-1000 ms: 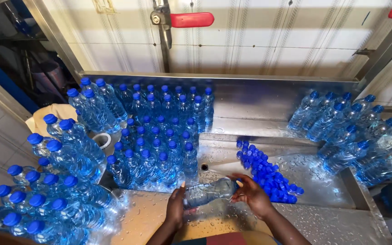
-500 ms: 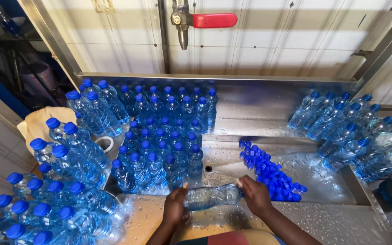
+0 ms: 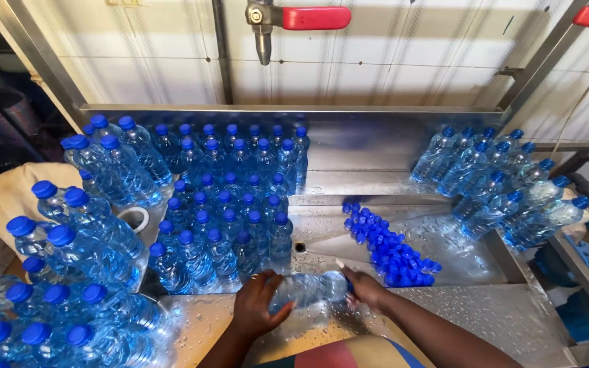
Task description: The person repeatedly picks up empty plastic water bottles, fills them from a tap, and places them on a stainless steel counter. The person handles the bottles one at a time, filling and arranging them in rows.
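Wet steel trough (image 3: 444, 313), tiled wall (image 3: 390, 61), both hands' fingers seemingly gripping clear bottle (image 3: 308, 289).

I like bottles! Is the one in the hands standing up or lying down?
Lying down: the bottle is sideways between the left hand and right hand.

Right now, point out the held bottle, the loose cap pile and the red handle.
bottle (image 3: 308, 289), head view, clear middle between the hands
cap pile (image 3: 390, 249), head view, centre of the blue heap
red handle (image 3: 316, 18), head view, mid-lever
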